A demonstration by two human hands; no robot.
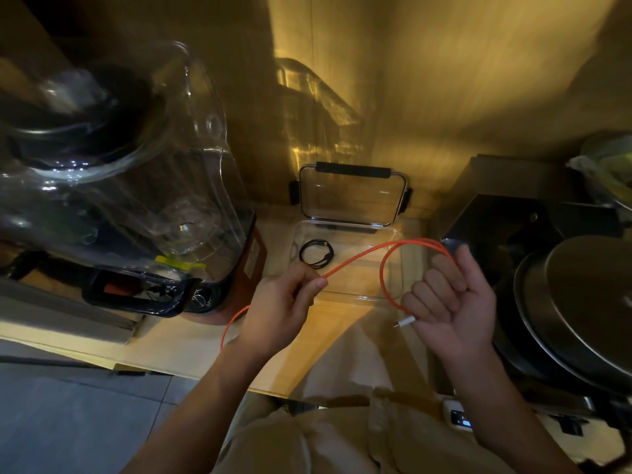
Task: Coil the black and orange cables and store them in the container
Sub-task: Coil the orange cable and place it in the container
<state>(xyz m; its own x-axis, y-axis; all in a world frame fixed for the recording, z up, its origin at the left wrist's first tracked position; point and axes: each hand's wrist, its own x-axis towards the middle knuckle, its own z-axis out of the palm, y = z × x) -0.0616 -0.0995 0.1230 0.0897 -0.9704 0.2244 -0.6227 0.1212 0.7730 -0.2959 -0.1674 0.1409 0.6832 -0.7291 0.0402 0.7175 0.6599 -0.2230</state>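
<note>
The black cable (316,253) lies coiled inside the clear container (396,265) on the wooden counter. Both hands hold the orange cable (386,249) above the container's front edge. My right hand (448,302) grips a loop of it, palm up, with the white plug (405,322) sticking out by the little finger. My left hand (284,302) pinches the strand between thumb and fingers. The rest of the orange cable trails down past my left wrist.
The container's clear lid (352,195) with black clips leans against the back wall. A large blender with a clear cover (113,186) stands close on the left. A dark box and stacked metal pans (578,302) crowd the right side.
</note>
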